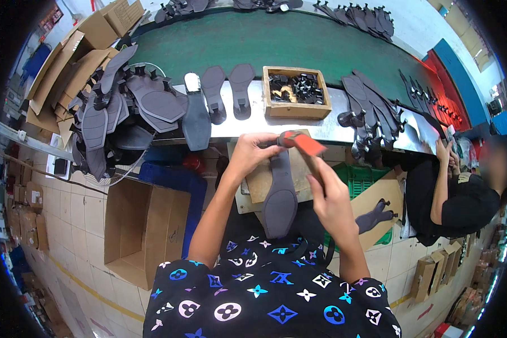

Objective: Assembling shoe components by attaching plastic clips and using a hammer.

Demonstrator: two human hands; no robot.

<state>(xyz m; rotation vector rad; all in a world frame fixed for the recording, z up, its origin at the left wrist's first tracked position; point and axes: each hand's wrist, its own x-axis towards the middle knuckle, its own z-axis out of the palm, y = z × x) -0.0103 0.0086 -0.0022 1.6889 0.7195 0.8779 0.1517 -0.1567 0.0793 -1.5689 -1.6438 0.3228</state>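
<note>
A dark grey shoe sole (pixel 280 211) stretches toward me, its broad toe end nearest my body and its heel end away from me. My left hand (pixel 252 153) is closed at the heel end, thumb and fingers pinching there. In my right hand (pixel 333 197) is a hammer (pixel 307 145) with a red-orange head, my fingers wrapped around its handle. The hammer head lies over the heel end and hides part of it. Beneath the sole is a tan board (pixel 257 183).
A wooden box (pixel 296 110) of small black pieces stands on the metal bench edge (pixel 231 130). Soles are heaped at left (pixel 115 112) and right (pixel 371 107). Beyond runs a green conveyor belt (pixel 208 48). An open carton (pixel 129 225) sits lower left; a co-worker (pixel 453 191) sits at right.
</note>
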